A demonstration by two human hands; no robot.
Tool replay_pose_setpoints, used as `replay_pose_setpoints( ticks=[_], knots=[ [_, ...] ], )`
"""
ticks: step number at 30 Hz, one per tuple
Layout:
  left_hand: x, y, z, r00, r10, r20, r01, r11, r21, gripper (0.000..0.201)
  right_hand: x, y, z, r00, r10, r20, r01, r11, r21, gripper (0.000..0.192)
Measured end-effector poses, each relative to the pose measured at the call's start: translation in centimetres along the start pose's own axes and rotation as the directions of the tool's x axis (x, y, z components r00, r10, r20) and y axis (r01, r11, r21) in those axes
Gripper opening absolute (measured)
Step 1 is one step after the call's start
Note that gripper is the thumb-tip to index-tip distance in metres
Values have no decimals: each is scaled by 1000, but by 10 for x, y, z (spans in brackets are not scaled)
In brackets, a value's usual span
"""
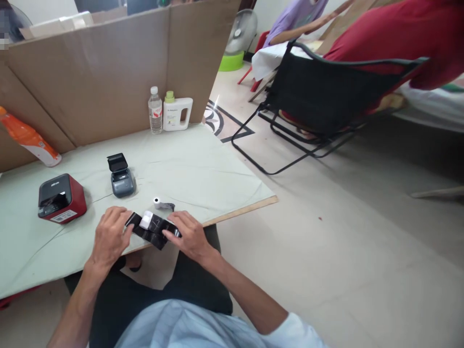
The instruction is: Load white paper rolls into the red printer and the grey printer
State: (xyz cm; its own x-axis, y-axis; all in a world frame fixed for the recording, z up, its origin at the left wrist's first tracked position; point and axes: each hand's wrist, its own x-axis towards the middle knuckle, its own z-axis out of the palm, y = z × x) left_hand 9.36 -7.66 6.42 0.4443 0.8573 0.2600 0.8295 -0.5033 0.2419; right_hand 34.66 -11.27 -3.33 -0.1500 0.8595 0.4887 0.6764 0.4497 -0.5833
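Pale green table (203, 164): both hands at its six o'clock edge, left hand (108, 237) and right hand (190, 237) pinching black wrapping (154, 231) half-opened around a white paper roll (146, 220); another roll (157, 202) lies just beyond.

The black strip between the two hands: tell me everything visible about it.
The black strip looks like glossy, thin plastic film or wrapping, creased and catching light. It lies slanted at the near edge of the table, with a small white roll resting on it. The left hand pinches its left end; the right hand presses its right end.
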Motion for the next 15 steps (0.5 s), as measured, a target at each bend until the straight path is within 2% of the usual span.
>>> replay_pose_setpoints(
  ticks=[2,4,6,9,11,15],
  knots=[
    [-8,-18,-4,984,-103,-145,98,994,-42,26,-3,-5,13,995,-8,98,12,999,-35,40],
    [-17,-41,-1,962,-198,-190,191,980,-56,31,-3,-8,24,989,4,151,6,997,-71,54],
    [-27,-63,8,953,-267,-143,258,963,-73,38,0,-9,32,984,12,178,3,997,-83,60],
    [-38,-83,26,958,-285,-22,281,955,-92,46,3,-12,37,979,9,204,7,997,-81,61],
    [-41,-86,35,965,-261,27,262,961,-85,46,5,-14,38,976,8,216,11,996,-88,56],
    [-39,-82,41,967,-254,30,256,964,-77,40,7,-12,39,985,30,168,-17,997,-77,38]
  ],
)
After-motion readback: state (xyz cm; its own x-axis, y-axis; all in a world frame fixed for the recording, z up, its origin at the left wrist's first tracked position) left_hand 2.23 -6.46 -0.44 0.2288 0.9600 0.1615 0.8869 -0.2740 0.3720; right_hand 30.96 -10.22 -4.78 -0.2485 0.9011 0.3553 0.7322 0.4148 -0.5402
